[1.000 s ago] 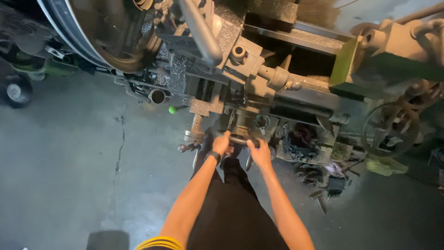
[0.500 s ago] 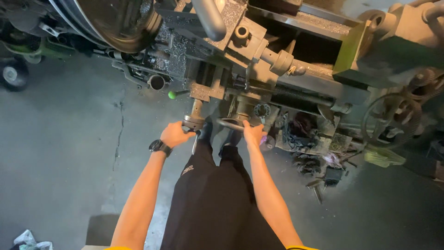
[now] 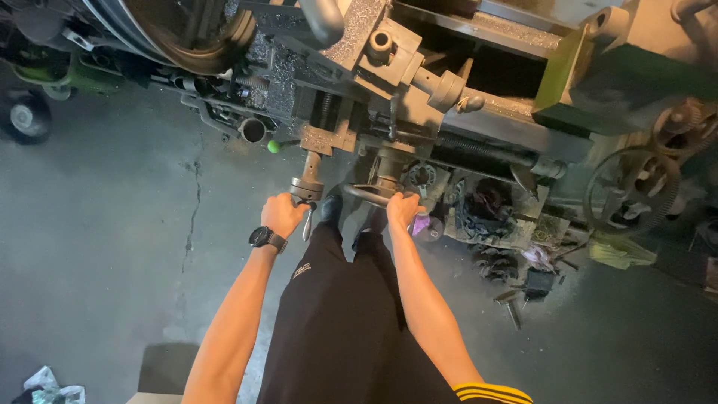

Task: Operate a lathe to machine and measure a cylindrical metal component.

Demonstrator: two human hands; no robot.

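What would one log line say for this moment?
left hand: grips crank handle | right hand: grips handwheel | lathe

Dim workshop light, brightest at upper right, deep shadows under the machine, wide-angle bending at edges.

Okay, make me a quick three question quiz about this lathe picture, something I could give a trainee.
1. True or false: the left hand grips the crank handle while the right hand grips the handwheel.
2. Which wrist carries the black watch? A) left B) right C) neither
3. Fill in: a small ___ ball knob sits on the lathe, above the left hand.

Key
1. True
2. A
3. green
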